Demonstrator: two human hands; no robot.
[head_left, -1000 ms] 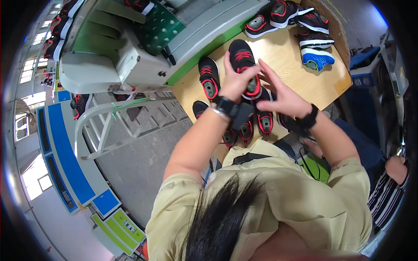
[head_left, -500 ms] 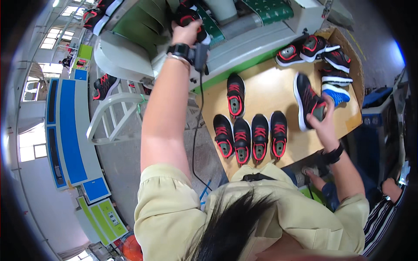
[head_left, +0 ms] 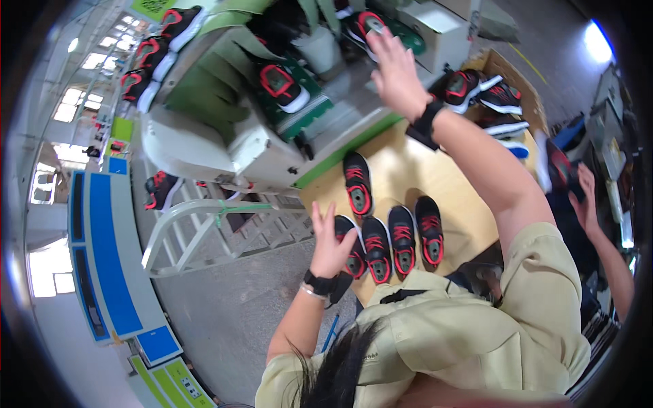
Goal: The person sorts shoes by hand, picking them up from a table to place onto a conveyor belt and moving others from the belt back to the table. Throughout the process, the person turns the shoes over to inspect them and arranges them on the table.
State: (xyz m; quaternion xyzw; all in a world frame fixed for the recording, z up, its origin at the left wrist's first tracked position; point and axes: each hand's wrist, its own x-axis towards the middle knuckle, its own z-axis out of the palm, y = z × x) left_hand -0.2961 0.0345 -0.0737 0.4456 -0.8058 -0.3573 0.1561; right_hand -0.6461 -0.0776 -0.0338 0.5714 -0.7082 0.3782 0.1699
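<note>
Smooth worktop (head_left: pixel 466 204) in pale wood, faintly sheeny — the shoes (head_left: pixel 403 234) on it matt, with cloth-like uppers. Box (head_left: pixel 535 102) of dull cardboard; machine housing (head_left: pixel 183 146) smooth, metal or plastic unclear; floor (head_left: pixel 218 313) matt, concrete-like; shirt (head_left: pixel 469 340) — matt, creased cloth.

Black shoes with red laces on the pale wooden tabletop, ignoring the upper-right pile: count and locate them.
5: one black, red-laced shoe farther off; in the nearer row, leftmost shoe, second, third and rightmost. The left hand partly hides the leftmost.

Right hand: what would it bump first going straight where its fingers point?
The right hand would probably meet the black-and-red shoe first; depth is unclear, so they might touch now.
</note>
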